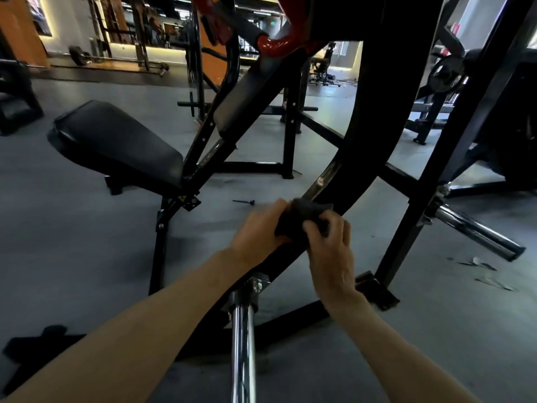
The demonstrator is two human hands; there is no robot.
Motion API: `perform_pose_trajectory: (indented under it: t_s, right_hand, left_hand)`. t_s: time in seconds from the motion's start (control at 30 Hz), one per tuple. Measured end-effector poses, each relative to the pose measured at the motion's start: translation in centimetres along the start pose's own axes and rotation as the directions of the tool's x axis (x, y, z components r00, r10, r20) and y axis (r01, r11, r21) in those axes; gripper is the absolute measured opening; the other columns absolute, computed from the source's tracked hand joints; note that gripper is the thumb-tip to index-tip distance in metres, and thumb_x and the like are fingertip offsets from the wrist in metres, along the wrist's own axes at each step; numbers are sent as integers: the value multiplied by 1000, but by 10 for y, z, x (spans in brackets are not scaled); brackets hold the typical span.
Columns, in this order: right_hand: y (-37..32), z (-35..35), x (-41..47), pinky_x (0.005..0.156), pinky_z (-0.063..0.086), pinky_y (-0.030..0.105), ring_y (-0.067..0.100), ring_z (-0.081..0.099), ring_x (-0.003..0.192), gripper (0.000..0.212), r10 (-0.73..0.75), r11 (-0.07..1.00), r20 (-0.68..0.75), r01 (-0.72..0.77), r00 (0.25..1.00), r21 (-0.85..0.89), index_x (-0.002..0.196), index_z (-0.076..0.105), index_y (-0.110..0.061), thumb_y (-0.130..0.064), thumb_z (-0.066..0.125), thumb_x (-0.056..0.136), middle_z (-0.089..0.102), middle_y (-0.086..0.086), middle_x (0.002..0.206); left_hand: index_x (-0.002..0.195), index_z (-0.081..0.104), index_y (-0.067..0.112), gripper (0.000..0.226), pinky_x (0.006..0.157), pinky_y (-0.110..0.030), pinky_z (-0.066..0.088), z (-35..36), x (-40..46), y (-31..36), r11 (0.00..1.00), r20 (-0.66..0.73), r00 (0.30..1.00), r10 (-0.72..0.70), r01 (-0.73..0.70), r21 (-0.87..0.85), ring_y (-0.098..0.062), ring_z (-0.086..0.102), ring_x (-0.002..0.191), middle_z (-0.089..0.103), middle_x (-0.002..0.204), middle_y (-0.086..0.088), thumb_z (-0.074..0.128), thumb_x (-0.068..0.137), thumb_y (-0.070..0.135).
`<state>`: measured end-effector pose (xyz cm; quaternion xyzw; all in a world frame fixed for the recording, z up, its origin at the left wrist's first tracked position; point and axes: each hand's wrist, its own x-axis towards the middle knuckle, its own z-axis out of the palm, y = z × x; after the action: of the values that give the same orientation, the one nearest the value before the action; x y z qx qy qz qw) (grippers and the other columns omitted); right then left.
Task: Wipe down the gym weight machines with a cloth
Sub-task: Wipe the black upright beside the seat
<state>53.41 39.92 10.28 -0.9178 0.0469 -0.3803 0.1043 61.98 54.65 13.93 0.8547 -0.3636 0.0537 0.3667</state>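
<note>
Both hands meet on a dark cloth [305, 218] bunched around the curved black arm [369, 146] of a weight machine, low down where the arm sweeps toward the floor. The left hand [260, 232] grips the cloth from the left side, its fingers wrapped over the fabric and out of sight behind it. The right hand [331, 245] holds it from the right — its fingers [316, 225] are curled in and pinch the bunched edge. The cloth sits against the arm itself, just below a worn, shiny patch on the metal.

A chrome bar [242, 344] juts out toward the camera from under the hands, and a second chrome bar [476, 231] sticks out to the right from an upright black post [436, 181]. To the left stands a black padded seat [122, 144] with a tilted backrest [250, 97] behind it — both well apart from the hands. A small dark pin [244, 202] lies on the grey floor [87, 242] between the seat and the cloth. Red machine parts [276, 42] hang near the top of the view.
</note>
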Motion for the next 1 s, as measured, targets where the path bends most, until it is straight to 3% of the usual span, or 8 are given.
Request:
perform_pose_trajectory:
  t_s: [0.17, 0.3, 0.47, 0.6, 0.7, 0.8, 0.9, 1.0]
  right_hand:
    - [-22, 32, -36, 66, 61, 37, 31, 48, 112, 48, -94, 993, 177, 81, 980, 80, 118, 65, -14, -5, 84, 75, 44, 13, 127]
    - [-4, 3, -11, 57, 56, 42, 33, 61, 92, 37, -160, 987, 62, 158, 985, 24, 116, 57, -15, -7, 76, 86, 46, 9, 118]
    - [22, -29, 21, 59, 57, 44, 38, 54, 106, 30, -133, 984, -48, 125, 990, -130, 119, 61, -3, -7, 69, 90, 51, 19, 125]
    - [16, 3, 0, 59, 56, 44, 35, 51, 105, 32, -152, 984, -46, 146, 987, -100, 113, 63, -2, 1, 74, 84, 52, 18, 120]
    - [5, 31, -23, 66, 55, 43, 28, 48, 95, 29, -148, 987, -40, 150, 988, 54, 109, 64, -8, 6, 70, 85, 45, 7, 111]
    - [-7, 52, -41, 58, 53, 37, 27, 49, 93, 24, -194, 980, 18, 193, 981, 54, 101, 67, -6, 7, 74, 81, 46, 6, 107]
    - [-17, 71, -54, 50, 41, 29, 29, 49, 99, 32, -237, 970, 105, 242, 966, -32, 99, 67, -6, 3, 82, 72, 53, 11, 109]
    - [-22, 82, -66, 49, 45, 32, 30, 50, 103, 33, -221, 973, 105, 227, 969, -43, 102, 69, -5, 4, 81, 72, 57, 13, 111]
  left_hand:
    - [136, 50, 22, 47, 71, -23, 35, 7, -47, -31, 976, 65, 981, -184, 174, 135, -27, 65, 104, 69, 115, -7, 68, 93, 21]
    - [132, 49, 25, 44, 77, -36, 53, 2, -27, 2, 992, -24, 994, -103, 104, 70, -29, 69, 99, 72, 110, -7, 70, 93, 25]
    - [128, 53, 18, 54, 73, -17, 42, -3, 14, 47, 1000, -159, 987, -3, 0, -24, -24, 69, 102, 72, 114, -6, 79, 85, 40]
    - [127, 51, 16, 54, 65, -8, 41, 5, -3, 15, 1000, -109, 994, -12, 10, -25, -23, 69, 102, 71, 116, -5, 79, 86, 38]
    - [131, 50, 20, 54, 76, -26, 52, 15, -25, -19, 998, -71, 995, -67, 67, -4, -25, 70, 99, 72, 115, -4, 77, 88, 40]
    - [127, 53, 22, 52, 78, -36, 55, 25, -44, -51, 991, -42, 990, -137, 137, 4, -27, 70, 95, 73, 108, -4, 78, 86, 40]
    - [122, 48, 29, 46, 75, -35, 54, 33, -58, -76, 982, -3, 982, -191, 191, 17, -26, 70, 89, 73, 101, -4, 77, 88, 38]
    - [118, 43, 34, 40, 75, -35, 56, 38, -67, -95, 984, 12, 984, -177, 177, -14, -23, 70, 87, 72, 100, -3, 73, 91, 36]
